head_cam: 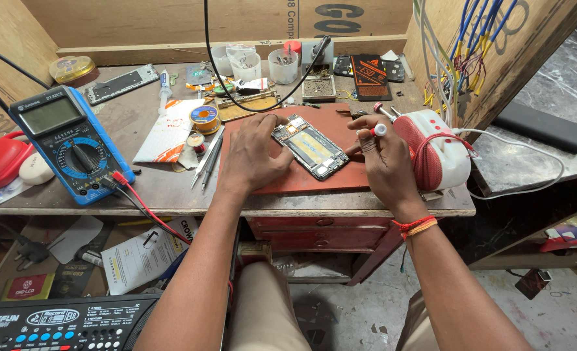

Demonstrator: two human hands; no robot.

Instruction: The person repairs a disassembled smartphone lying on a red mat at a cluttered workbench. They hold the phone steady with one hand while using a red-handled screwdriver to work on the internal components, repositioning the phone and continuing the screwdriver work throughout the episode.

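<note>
An opened phone (311, 147) with its back off lies tilted on a red mat (327, 175) at the bench's middle. My left hand (255, 155) rests on the phone's left edge, fingers curled against it. My right hand (383, 158) is just right of the phone and holds a small screwdriver (379, 129) with a white and red cap between thumb and fingers. The tool's tip is hidden behind my fingers.
A blue multimeter (71, 144) with red and black leads lies at the left. Tweezers (208, 159), a solder spool (204, 117) and a white envelope (168, 130) sit left of the mat. A red-and-white device (441, 153) stands at right. Cups, phone parts and wires crowd the back.
</note>
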